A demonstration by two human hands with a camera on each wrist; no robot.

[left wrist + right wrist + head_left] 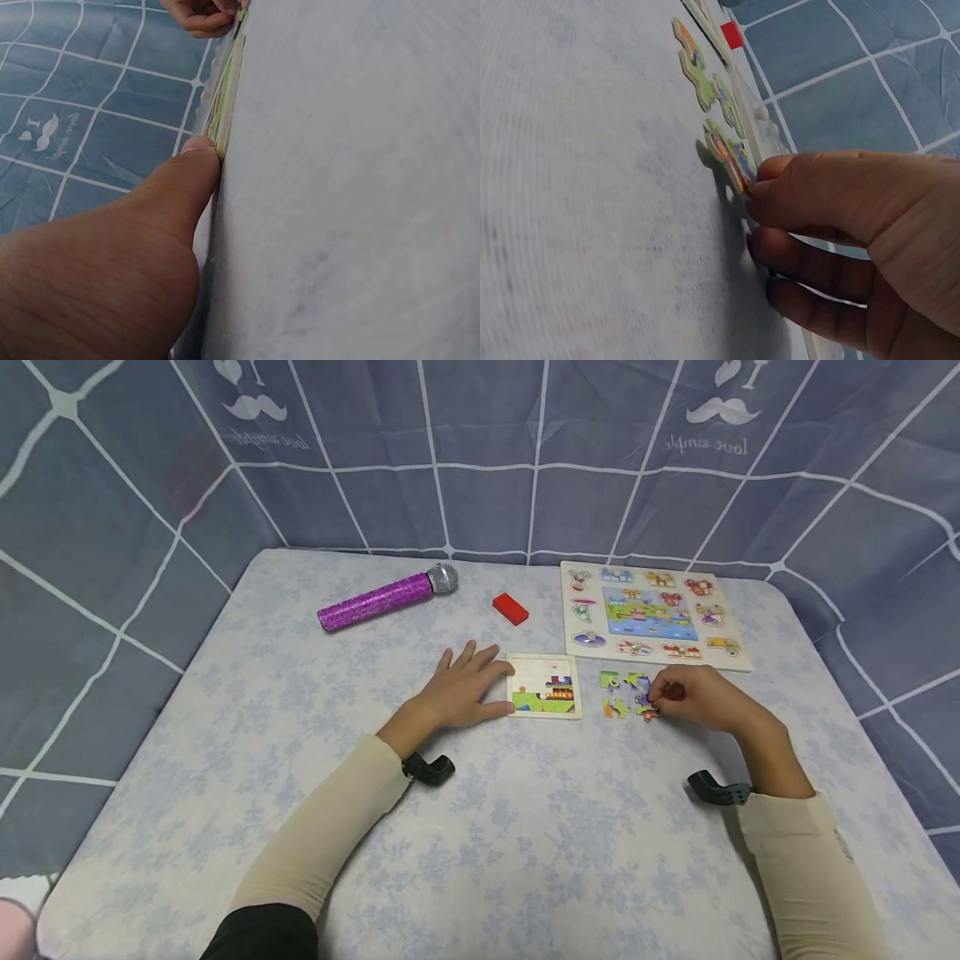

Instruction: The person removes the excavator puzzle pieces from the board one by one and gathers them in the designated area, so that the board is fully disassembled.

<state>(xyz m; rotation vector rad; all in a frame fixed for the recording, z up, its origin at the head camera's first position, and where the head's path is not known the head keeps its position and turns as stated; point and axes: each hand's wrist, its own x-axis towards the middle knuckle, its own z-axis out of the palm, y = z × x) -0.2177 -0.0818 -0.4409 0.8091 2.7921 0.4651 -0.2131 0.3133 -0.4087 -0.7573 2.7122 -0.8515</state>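
My left hand [467, 692] lies with fingers spread, its thumb and fingertips touching the left edge of a small framed jigsaw puzzle [543, 703]. In the left wrist view the thumb [196, 165] presses against that frame's edge. To the frame's right, my right hand [697, 697] pinches a jigsaw piece [731, 157] between thumb and index finger, one edge raised off the table. Close beside it lie loose green jigsaw pieces [613, 707]. The lower part of the framed puzzle is filled; its upper left is bare board.
Behind the right hand lies a large wooden peg puzzle board [738, 652]. A red block [511, 608] sits behind the small frame. Farther left is a purple glittery microphone [382, 599]. A patterned cloth covers the table [525, 843], and a grid-patterned curtain [487, 435] hangs around it.
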